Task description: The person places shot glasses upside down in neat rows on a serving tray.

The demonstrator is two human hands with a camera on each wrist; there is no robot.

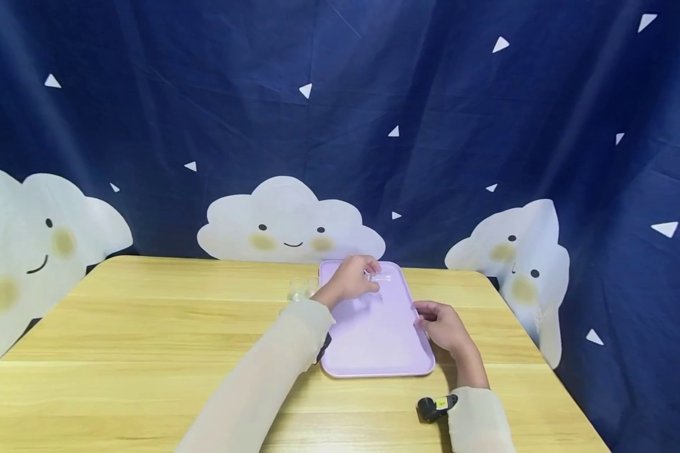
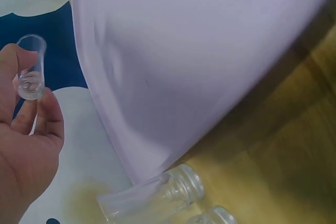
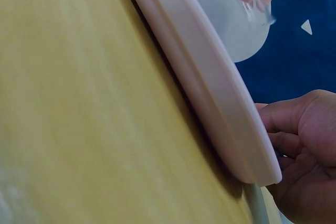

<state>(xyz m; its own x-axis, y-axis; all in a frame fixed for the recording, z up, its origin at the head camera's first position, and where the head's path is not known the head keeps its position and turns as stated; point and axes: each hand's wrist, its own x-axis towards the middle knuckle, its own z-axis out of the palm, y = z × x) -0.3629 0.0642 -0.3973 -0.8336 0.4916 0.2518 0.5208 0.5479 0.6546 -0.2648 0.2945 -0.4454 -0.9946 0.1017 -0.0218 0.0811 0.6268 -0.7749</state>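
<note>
Holding a small clear glass (image 2: 32, 69) in a fingertip pinch, the left hand (image 1: 348, 281) has its thumb and bent fingers closed on the wall, above the far end of the purple tray (image 1: 374, 349). Glass looks tilted, not upright.

Main risk: a slip. Wall is smooth and the hold is fingertips only, so a loosened pinch could drop it onto the hard tray, chipping it or setting it rolling. Set down at that slant, it might topple too (narrow base). Right hand (image 1: 444, 327) has its fingers curled around the tray's right rim, nothing else held; a tug there could shift the tray under a glass being lowered. Also, the left sleeve (image 1: 277, 362) passes just beside the other glasses, so a careless pull back of the forearm could knock them over.

Containers: held glass shows no contents through its wall. Near glass (image 2: 155, 198) and second glass (image 2: 214, 216) stand on the tabletop (image 1: 175, 333), by the tray's far left corner; no liquid visible (second one is cut off in the left wrist view). Tray shows nothing resting in it, though the left hand hides part of the floor.
</note>
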